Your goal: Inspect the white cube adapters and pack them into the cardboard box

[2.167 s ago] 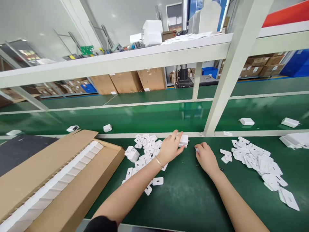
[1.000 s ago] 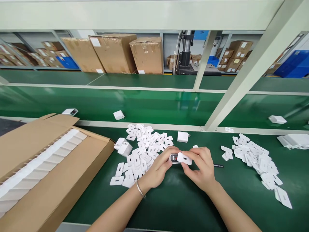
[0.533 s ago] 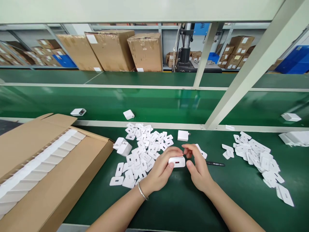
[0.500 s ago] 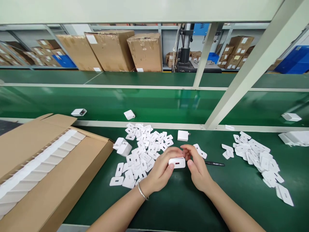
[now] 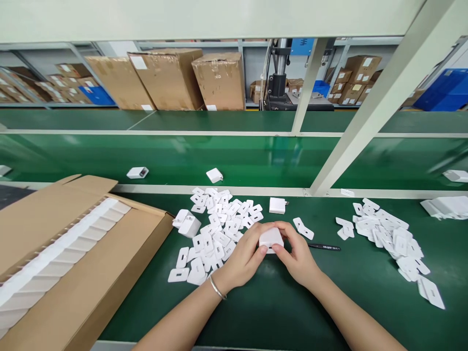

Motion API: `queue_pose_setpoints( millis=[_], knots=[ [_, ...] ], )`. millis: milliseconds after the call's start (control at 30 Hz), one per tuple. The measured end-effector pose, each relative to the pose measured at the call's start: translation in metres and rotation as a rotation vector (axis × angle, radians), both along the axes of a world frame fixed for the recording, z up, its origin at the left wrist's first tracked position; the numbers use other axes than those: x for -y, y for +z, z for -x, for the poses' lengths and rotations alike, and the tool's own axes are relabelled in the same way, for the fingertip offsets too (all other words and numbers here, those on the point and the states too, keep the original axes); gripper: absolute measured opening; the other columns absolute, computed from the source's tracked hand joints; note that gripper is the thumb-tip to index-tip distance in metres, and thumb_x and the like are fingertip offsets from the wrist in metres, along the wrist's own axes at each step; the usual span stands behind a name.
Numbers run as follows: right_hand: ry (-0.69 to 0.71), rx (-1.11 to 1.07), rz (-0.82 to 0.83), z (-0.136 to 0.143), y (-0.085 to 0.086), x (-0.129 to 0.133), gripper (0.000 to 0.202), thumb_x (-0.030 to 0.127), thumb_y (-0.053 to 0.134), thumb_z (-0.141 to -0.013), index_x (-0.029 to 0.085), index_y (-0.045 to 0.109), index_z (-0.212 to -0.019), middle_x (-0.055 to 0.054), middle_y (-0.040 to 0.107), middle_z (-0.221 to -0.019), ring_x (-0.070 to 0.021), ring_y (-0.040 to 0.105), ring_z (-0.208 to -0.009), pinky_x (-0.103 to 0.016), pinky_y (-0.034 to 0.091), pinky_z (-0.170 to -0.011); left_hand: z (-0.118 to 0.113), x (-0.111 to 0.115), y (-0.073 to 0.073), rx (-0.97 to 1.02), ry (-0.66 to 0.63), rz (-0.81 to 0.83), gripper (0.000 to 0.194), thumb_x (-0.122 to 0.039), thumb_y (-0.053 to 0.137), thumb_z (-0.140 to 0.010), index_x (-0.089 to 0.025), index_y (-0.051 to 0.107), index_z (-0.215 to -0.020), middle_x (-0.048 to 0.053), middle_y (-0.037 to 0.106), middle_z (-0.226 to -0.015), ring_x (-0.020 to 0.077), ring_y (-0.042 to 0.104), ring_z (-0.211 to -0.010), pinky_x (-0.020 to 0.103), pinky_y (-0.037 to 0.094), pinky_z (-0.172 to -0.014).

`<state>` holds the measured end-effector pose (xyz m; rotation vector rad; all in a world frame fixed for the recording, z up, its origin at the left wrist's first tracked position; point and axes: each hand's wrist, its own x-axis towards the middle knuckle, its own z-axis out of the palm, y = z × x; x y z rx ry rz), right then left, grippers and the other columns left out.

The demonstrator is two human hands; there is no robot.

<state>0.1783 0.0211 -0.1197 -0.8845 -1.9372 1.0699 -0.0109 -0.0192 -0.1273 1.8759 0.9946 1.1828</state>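
Between my two hands, low over the green bench, is a white charger block. My left hand wraps its left side, with the thumb at the near lower edge. My right hand closes on the right side, its thumb also at the near face. The thumbs partly cover that face. Left of my hands spreads a pile of flat white face plates with small slots. Another white charger lies just beyond my fingers, and two loose plates lie beside my right hand.
An open cardboard box with white dividers is at left. Two white chargers stand beside it. Black tweezers lie right of my hands, before a second plate pile. Chargers sit on the green belt behind. A slanted post rises at right.
My right hand has closed onto the charger, which is now tilted to show its broad top. The chargers on the belt have shifted to the right.
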Motion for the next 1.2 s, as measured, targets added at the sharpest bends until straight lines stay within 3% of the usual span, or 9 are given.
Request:
queue_pose_setpoints(
  millis=[233, 467, 733, 967, 1200],
  knots=[
    [0.092, -0.104, 0.028, 0.002, -0.001, 0.005, 0.047, 0.060, 0.042, -0.106, 0.025, 0.054, -0.135, -0.009, 0.066, -0.119, -0.0243, 0.065, -0.100, -0.036, 0.053, -0.082, -0.001, 0.003, -0.007, 0.036, 0.048, -0.084, 0.043, -0.044, 0.032, -0.111, -0.028, 0.047, -0.149, 0.009, 0.054, -0.114, 0.0238, 0.054, -0.101, 0.039, 0.046, -0.088],
    [0.089, -0.042, 0.008, 0.003, 0.004, 0.006, 0.037, 0.053, 0.043, -0.107, 0.026, 0.054, -0.130, -0.005, 0.068, -0.101, -0.0214, 0.067, -0.089, -0.033, 0.052, -0.074, -0.004, 0.003, -0.012, -0.013, 0.097, -0.170, 0.037, -0.042, 0.035, -0.111, -0.024, 0.052, -0.138, 0.007, 0.050, -0.104, 0.0220, 0.051, -0.092, 0.036, 0.044, -0.079],
    [0.049, -0.054, 0.088, 0.005, 0.002, 0.006, 0.033, 0.051, 0.043, -0.107, 0.025, 0.054, -0.123, -0.003, 0.068, -0.093, -0.0205, 0.066, -0.084, -0.031, 0.049, -0.069, -0.006, 0.001, -0.007, 0.114, 0.065, -0.084, 0.032, -0.038, 0.039, -0.111, -0.026, 0.062, -0.129, 0.006, 0.055, -0.105, 0.0210, 0.054, -0.094, 0.035, 0.046, -0.082],
    [0.036, 0.010, 0.127, 0.007, -0.003, 0.005, 0.033, 0.052, 0.050, -0.103, 0.024, 0.054, -0.120, -0.001, 0.065, -0.083, -0.0216, 0.066, -0.084, -0.031, 0.049, -0.069, -0.008, -0.001, -0.009, 0.228, 0.104, -0.008, 0.038, -0.043, 0.037, -0.111, -0.021, 0.068, -0.119, 0.008, 0.062, -0.101, 0.0220, 0.057, -0.095, 0.037, 0.048, -0.086],
    [0.022, 0.027, 0.095, 0.006, -0.006, 0.000, 0.032, 0.049, 0.052, -0.104, 0.025, 0.054, -0.124, -0.004, 0.068, -0.089, -0.0202, 0.062, -0.075, -0.032, 0.049, -0.065, -0.003, -0.006, -0.002, 0.119, 0.099, -0.048, 0.048, -0.050, 0.029, -0.111, -0.020, 0.065, -0.124, 0.009, 0.061, -0.101, 0.0225, 0.057, -0.091, 0.038, 0.049, -0.084]
  ],
)
